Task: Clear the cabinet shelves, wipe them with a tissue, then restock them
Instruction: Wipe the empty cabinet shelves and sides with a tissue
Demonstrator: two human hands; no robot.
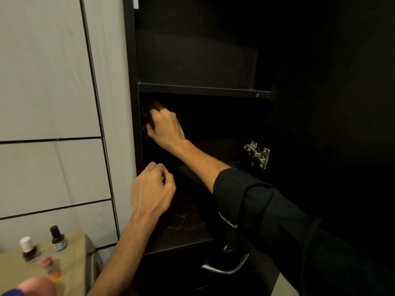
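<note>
Left hand (pixel 152 186) curled; right hand (pixel 165 124) inside cabinet (pixel 130 60).

Off to my left: pale wall panels and a small tabletop of bottles.

The upper left of the frame is filled with light grey wall panels (pixel 49 82), split by thin dark seams. In the lower left corner I see a tan tabletop (pixel 73 263). On it stands a dark bottle with a black cap (pixel 57 238), and to its left a dark bottle with a white cap (pixel 28 249). Nearer the bottom edge is a small red-capped bottle (pixel 48 266), blurred. A pink and blue blur (pixel 32 288) sits at the very bottom left; I cannot tell what it is.
</note>
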